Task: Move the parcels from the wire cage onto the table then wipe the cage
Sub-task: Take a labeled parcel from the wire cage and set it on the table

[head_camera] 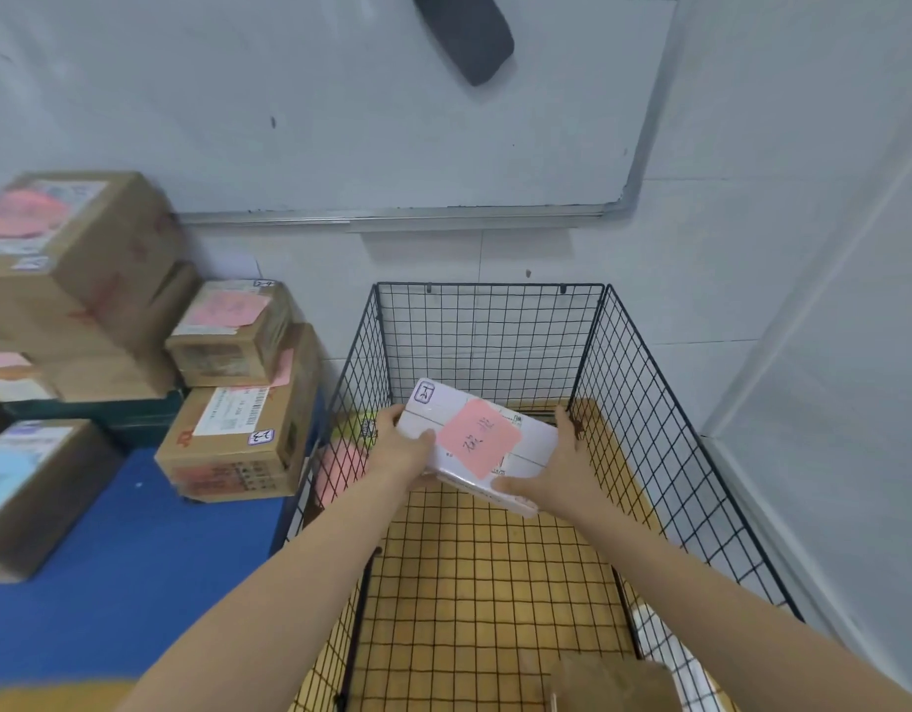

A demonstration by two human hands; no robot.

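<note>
A white parcel [474, 444] with a pink label is held between both hands inside the black wire cage [649, 403], above its wooden floor. My left hand [400, 447] grips its left end, thumb on top. My right hand [551, 467] grips its right and near edge. Another parcel with pink on it [340, 465] lies low at the cage's left side, seen through the mesh. A brown cardboard parcel [613, 680] shows at the cage's near right corner.
Several cardboard parcels [238, 393] with pink labels are stacked on the blue table [135, 557] to the left of the cage. A whiteboard [392, 120] hangs on the wall behind. A white wall closes in on the right.
</note>
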